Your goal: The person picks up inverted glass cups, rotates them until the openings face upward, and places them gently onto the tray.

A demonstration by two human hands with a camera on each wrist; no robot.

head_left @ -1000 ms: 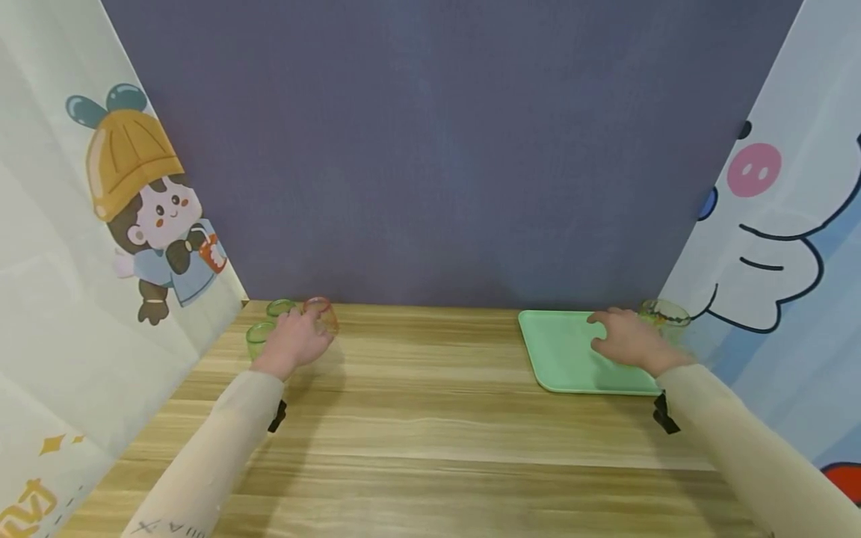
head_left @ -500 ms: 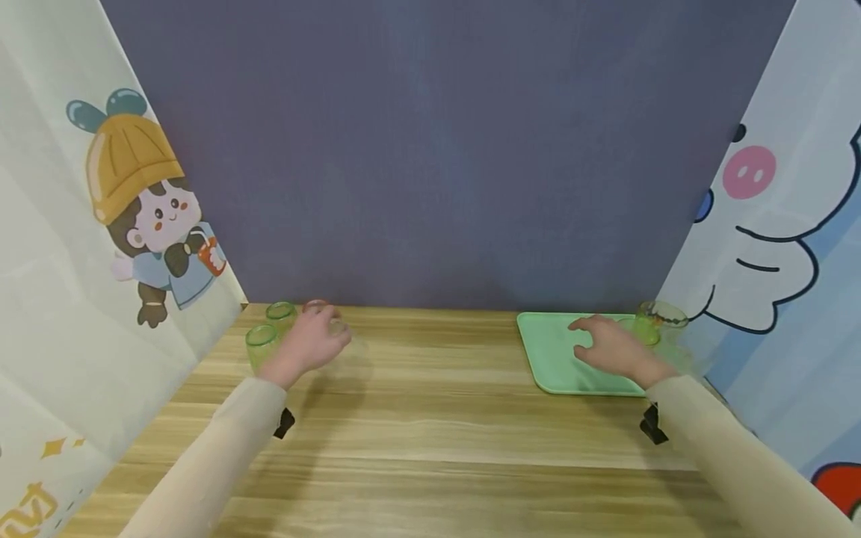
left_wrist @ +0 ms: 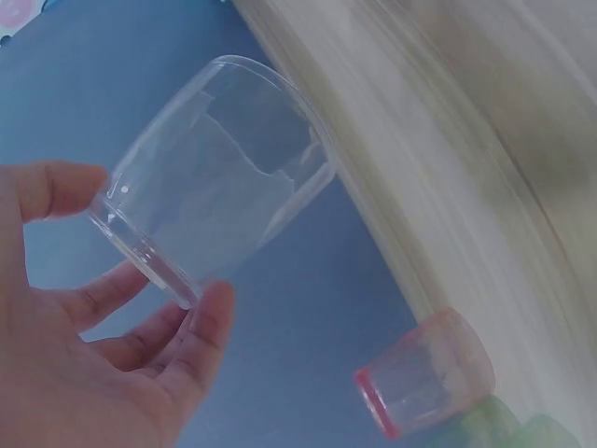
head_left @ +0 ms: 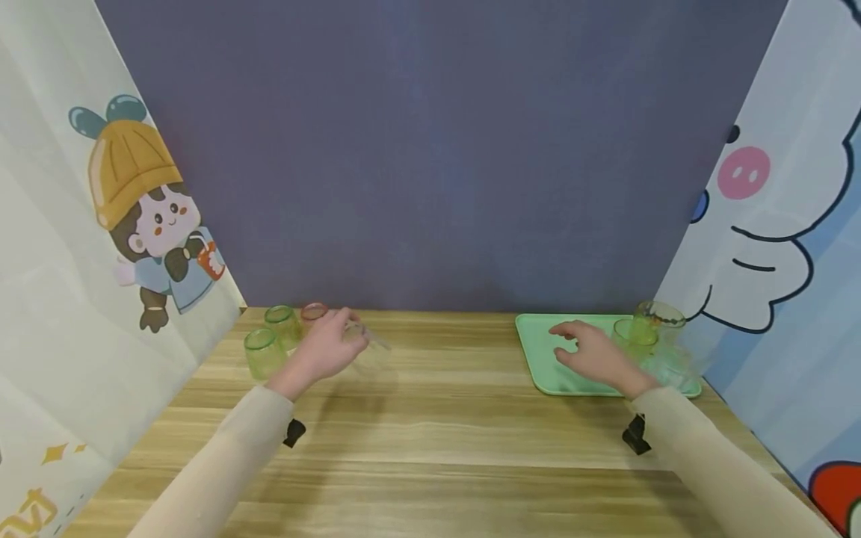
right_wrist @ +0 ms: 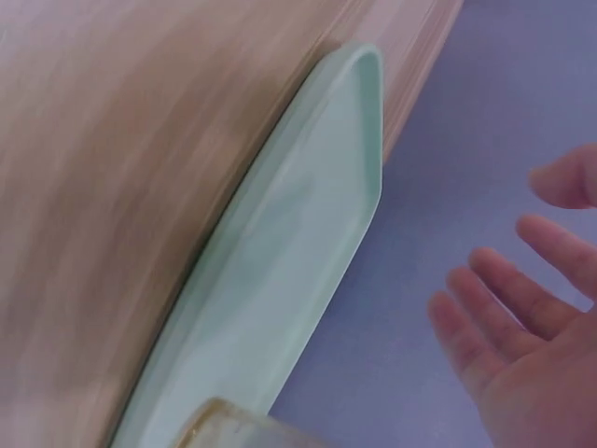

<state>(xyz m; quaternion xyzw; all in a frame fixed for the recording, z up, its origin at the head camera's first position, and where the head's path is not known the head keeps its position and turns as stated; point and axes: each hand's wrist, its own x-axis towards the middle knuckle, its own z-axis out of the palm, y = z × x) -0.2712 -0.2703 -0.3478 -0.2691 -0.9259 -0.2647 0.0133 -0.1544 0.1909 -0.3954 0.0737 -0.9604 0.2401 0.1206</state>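
Note:
My left hand pinches a clear cup by its upper end, thumb on one side and fingers on the other. The cup hangs tilted above the tabletop, largely behind the hand in the head view. Just left of this hand stands a pink-tinted cup, beside two green cups. Over the pale green tray, my right hand hovers with nothing in it, thumb and fingers spread apart. Yellow-green cups and clear glassware stand at the tray's right side, partly hidden by that hand.
The wooden tabletop ends at a dark blue-grey backdrop. Printed cartoon curtains flank it, the left one and the right one. In the right wrist view, an amber-rimmed cup shows at the bottom edge.
My left hand has moved right, away from the pink cup, with the clear cup in its fingers. My right hand has shifted left over the tray, uncovering more of the cups on it.

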